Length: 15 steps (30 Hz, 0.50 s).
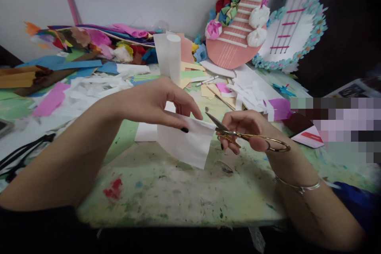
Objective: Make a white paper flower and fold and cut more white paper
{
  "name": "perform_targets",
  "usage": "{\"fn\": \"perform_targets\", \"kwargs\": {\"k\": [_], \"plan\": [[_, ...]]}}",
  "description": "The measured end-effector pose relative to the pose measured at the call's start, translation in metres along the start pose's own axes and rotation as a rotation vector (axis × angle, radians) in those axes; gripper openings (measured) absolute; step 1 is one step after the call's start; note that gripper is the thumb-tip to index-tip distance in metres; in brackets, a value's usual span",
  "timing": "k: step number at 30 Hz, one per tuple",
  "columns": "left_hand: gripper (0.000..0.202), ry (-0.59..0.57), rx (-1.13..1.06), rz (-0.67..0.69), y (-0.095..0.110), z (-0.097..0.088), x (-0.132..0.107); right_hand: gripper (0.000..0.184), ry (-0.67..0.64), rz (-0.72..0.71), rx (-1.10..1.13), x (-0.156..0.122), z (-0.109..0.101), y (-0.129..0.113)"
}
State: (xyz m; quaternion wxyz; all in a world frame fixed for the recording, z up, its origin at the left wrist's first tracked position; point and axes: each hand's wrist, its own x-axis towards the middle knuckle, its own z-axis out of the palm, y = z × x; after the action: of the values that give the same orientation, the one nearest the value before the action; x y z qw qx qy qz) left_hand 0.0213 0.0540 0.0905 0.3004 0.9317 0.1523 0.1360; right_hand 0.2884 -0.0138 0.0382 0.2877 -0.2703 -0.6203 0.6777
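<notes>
While the left hand (157, 101) pinches a thin, white, rectangular paper sheet (187, 143) between thumb and fingers, the right hand (251, 121) has its fingers wrapped around slim scissors with gold-coloured handles and steel blades (230, 133). Relative to the upright white paper roll (174, 59), the sheet hangs nearer the person, and the parted scissors are nearer and rightward. Whether the blades touch the paper is hard to tell. With its lower part unsupported, the sheet could sag and skew a cut; left fingertips so near the upper blade could get nicked.
</notes>
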Motion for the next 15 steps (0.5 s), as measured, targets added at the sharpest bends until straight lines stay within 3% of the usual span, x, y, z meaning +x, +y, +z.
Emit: {"fn": "perform_targets", "kwargs": {"k": [15], "plan": [[0.026, -0.165, 0.044, 0.021, 0.0078, 0.0094, 0.0058, 0.060, -0.059, 0.063, 0.020, 0.0047, -0.0009, 0.0072]]}}
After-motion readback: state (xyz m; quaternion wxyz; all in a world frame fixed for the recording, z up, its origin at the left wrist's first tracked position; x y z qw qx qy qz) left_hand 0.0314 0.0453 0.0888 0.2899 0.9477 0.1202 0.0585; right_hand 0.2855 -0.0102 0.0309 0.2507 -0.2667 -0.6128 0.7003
